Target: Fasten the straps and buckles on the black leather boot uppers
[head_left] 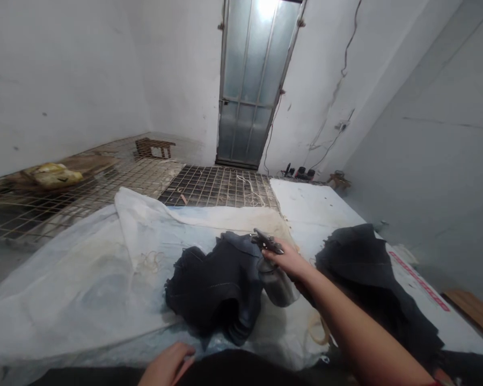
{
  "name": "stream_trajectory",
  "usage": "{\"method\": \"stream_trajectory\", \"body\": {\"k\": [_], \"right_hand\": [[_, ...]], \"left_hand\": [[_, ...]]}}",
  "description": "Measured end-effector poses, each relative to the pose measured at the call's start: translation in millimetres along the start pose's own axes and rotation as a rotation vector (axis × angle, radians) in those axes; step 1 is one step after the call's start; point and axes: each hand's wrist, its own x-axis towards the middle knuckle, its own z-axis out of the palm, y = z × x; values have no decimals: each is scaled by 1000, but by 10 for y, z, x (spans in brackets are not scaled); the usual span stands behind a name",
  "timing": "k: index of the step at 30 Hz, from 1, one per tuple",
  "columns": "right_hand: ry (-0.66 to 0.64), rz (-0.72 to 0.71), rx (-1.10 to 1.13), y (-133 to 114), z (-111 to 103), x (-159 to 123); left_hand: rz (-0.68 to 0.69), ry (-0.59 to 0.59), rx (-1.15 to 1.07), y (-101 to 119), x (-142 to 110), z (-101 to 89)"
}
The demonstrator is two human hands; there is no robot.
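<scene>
My right hand (285,259) is closed around the handle of a spray gun (277,284), which has a dark metal head and a grey cup below. The gun is tilted, its nozzle end toward the left. Just left of it, a pile of dark fabric pieces (213,279) with ragged edges lies on a plastic sheet (92,289). At the near edge of the sheet is my left hand (168,365), partly cut off by the frame. Its fingers are loosely extended, with nothing visible in them.
Another dark fabric stack (358,262) lies to the right on a white board (309,203) with red lettering. A roll of tape (317,328) is near the front edge. Behind is a metal grid (217,185). A yellow bundle (56,176) sits far left, before a metal door (249,86).
</scene>
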Motion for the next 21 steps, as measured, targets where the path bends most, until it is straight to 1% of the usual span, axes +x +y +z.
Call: {"method": "stream_trajectory", "body": {"k": [2,5,9,14,18,21], "right_hand": [[-12,-18,30,12,-26,-116],[-13,-23,16,-21,-18,-244],[-53,-44,-36,-128,31,-368],[-193,-81,-64,-309,71,-560],[-306,-161,-58,-521,132,-715],[-412,-227,-46,-674,205,-804]], "left_hand": [[23,-7,8,90,16,-43],[30,14,34,216,21,-79],[39,19,56,292,-33,-69],[14,16,72,363,-176,-53],[9,37,76,451,-294,-40],[-3,74,72,478,-369,14]]}}
